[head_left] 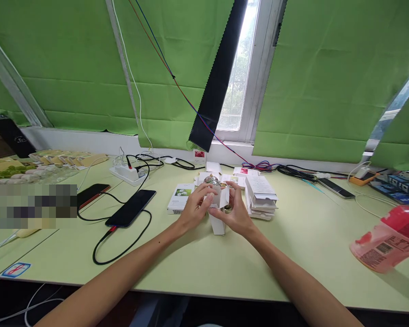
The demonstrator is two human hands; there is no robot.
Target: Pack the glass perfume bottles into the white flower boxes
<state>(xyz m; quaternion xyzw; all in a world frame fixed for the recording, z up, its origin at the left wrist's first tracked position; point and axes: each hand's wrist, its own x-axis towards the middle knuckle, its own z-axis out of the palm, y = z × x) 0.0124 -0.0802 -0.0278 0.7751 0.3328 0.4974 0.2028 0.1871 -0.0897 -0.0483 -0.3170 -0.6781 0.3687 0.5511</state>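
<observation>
pale green desk — green curtains

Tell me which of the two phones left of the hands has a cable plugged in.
The black phone nearer the left hand: a black cable with a red plug enters its near end. The red-edged phone farther left shows none.

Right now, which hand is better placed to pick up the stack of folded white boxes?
Probably the right hand. It sits right beside the stack of folded white boxes, with nothing between them. The left hand is on the far side of the small white box both hands hold, and would have to cross over.
</observation>
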